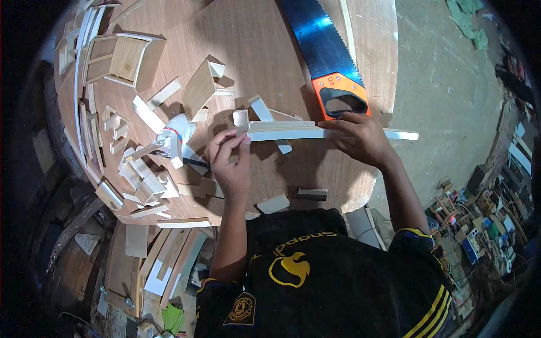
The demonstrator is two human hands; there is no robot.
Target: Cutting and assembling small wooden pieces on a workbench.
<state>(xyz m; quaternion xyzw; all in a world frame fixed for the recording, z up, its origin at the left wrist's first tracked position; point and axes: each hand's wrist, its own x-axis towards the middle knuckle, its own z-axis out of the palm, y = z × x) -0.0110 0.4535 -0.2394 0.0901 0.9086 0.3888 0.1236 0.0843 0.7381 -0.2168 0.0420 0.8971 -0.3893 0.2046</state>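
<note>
Head view: left hand [230,169] pinched end of pale strip [287,134] between fingers [227,147]; right hand [363,138] gripped it farther along; orange-handled saw [329,50] lay nearby on bench [256,50].

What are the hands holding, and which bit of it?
A long, white-faced strip. The left hand holds its left end; the right hand holds it further along, with the right end sticking out.

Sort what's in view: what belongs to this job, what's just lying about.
Likely the job:
- long white strip, held
- shorter strip alongside
- possibly the orange-handled saw

Seemingly lying about:
- open wooden box
- upper-right green cloth
</note>
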